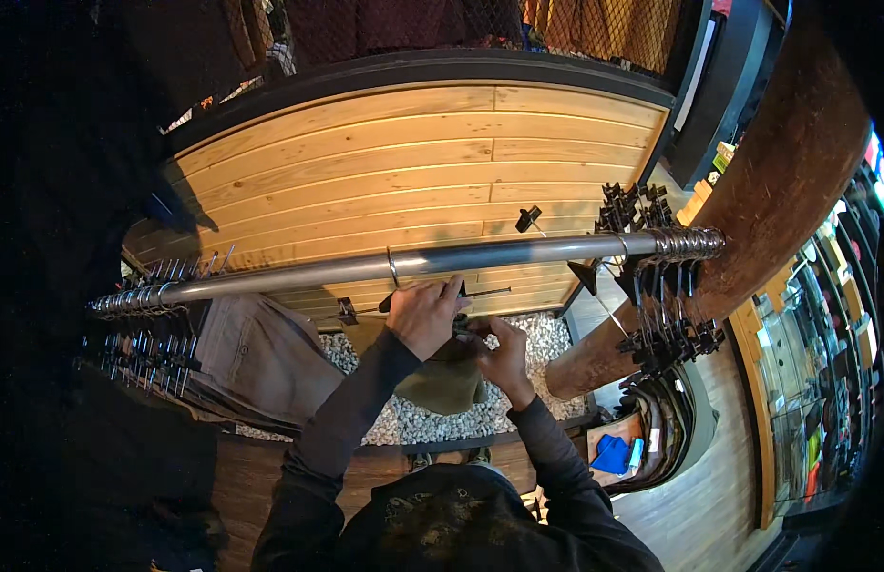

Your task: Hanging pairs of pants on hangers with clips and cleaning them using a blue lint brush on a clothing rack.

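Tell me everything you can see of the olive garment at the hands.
The olive-brown garment looks like plain matte cloth. It hangs below the grey rail, above pale gravel, its lower edge rounded. The left hand and right hand are at its top, hiding much; whether it is clipped to the hanger is unclear.

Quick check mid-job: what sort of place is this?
Most likely a clothing shop: a metal rail bears bunches of clip hangers, brown garments hang near its left end, and what looks like a glass display case stands at right.

Bare rail (pixel 528 251) between fingers (pixel 449 294) and hangers (pixel 657 351)
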Action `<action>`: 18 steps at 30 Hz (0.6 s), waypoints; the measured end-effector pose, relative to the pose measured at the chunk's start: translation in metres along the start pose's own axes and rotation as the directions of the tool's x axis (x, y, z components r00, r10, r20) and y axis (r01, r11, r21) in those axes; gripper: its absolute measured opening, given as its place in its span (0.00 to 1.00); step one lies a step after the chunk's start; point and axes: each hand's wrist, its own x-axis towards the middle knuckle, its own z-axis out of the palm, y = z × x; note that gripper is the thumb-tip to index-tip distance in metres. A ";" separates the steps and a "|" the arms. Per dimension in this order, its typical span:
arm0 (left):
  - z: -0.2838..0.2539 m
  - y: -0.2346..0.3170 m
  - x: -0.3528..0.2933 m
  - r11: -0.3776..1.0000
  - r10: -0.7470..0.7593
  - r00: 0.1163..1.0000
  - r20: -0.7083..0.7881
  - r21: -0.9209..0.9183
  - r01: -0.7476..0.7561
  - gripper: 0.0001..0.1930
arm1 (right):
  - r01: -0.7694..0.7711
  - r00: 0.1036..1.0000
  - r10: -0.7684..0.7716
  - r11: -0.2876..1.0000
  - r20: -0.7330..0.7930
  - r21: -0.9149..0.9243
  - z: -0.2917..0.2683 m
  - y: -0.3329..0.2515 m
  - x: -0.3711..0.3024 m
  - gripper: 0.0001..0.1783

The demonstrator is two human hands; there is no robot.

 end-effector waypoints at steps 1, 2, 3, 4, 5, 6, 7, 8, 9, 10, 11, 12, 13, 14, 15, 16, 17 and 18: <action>0.001 0.000 0.000 1.000 0.000 1.000 -0.002 -0.002 0.000 0.22 | 0.052 0.998 -0.050 0.998 0.041 -0.031 -0.004 -0.002 0.001 0.16; 0.002 0.000 -0.002 1.000 0.006 1.000 -0.012 -0.003 -0.006 0.22 | 0.103 0.992 -0.098 0.993 0.084 -0.061 -0.008 -0.004 0.001 0.19; 0.002 0.000 -0.003 1.000 0.011 1.000 -0.023 -0.004 -0.011 0.22 | 0.103 0.992 -0.098 0.993 0.084 -0.063 -0.010 -0.005 0.003 0.19; 0.002 0.000 -0.003 1.000 0.011 1.000 -0.024 -0.006 -0.011 0.22 | 0.136 0.986 -0.129 0.989 0.109 -0.060 -0.012 -0.007 0.005 0.18; 0.001 0.001 -0.002 1.000 -0.004 1.000 -0.005 0.017 0.004 0.22 | 0.170 0.978 -0.161 0.984 0.133 -0.056 -0.013 -0.008 0.007 0.18; 0.000 0.001 -0.002 0.999 -0.019 1.000 0.013 0.041 0.018 0.22 | 0.171 0.978 -0.163 0.983 0.132 -0.058 -0.014 -0.008 0.007 0.18; -0.003 0.002 -0.002 0.999 -0.018 1.000 0.011 0.040 0.017 0.22 | 0.210 0.968 -0.203 0.977 0.146 -0.033 -0.013 -0.007 0.008 0.18; -0.007 0.003 -0.001 0.999 -0.018 0.999 0.039 0.039 0.016 0.22 | 0.248 0.957 -0.244 0.969 0.156 -0.008 -0.013 -0.006 0.009 0.19; -0.008 0.003 -0.001 0.999 -0.018 0.998 0.068 0.039 0.015 0.22 | 0.250 0.957 -0.245 0.968 0.153 -0.011 -0.013 0.001 0.006 0.19; -0.006 0.002 -0.002 0.999 -0.013 0.998 0.066 0.038 0.011 0.22 | 0.249 0.957 -0.240 0.968 0.160 -0.040 -0.011 0.012 0.000 0.19; -0.004 -0.001 -0.005 1.000 0.002 0.999 0.047 0.029 -0.004 0.22 | 0.249 0.957 -0.236 0.966 0.171 -0.065 -0.010 0.010 0.000 0.19; -0.003 -0.003 -0.007 1.000 0.018 0.999 0.029 0.019 -0.019 0.22 | 0.247 0.956 -0.236 0.968 0.175 -0.040 -0.010 0.003 0.002 0.15; -0.002 -0.004 -0.007 1.000 0.018 0.999 0.028 0.022 -0.018 0.22 | 0.248 0.955 -0.238 0.968 0.175 -0.038 -0.006 0.005 0.001 0.15; -0.004 -0.002 -0.006 1.000 0.015 0.998 0.053 -0.008 -0.014 0.21 | 0.185 0.971 -0.183 0.983 0.156 0.005 -0.003 0.008 -0.002 0.13; -0.004 -0.001 -0.005 0.999 0.013 0.997 0.078 -0.037 -0.010 0.20 | 0.121 0.982 -0.127 0.991 0.139 0.050 0.000 0.011 -0.005 0.12; -0.004 0.000 -0.005 0.999 0.015 0.997 0.078 -0.036 -0.012 0.20 | 0.121 0.982 -0.127 0.991 0.137 0.050 0.004 0.013 -0.008 0.12; -0.002 0.000 -0.004 0.999 -0.017 0.993 0.121 -0.049 0.023 0.20 | 0.025 0.995 -0.043 0.980 0.086 0.197 0.009 0.013 -0.010 0.12; -0.001 0.001 -0.003 0.996 -0.047 0.985 0.164 -0.061 0.058 0.20 | -0.063 0.998 0.049 0.937 0.049 0.343 0.012 0.013 -0.010 0.12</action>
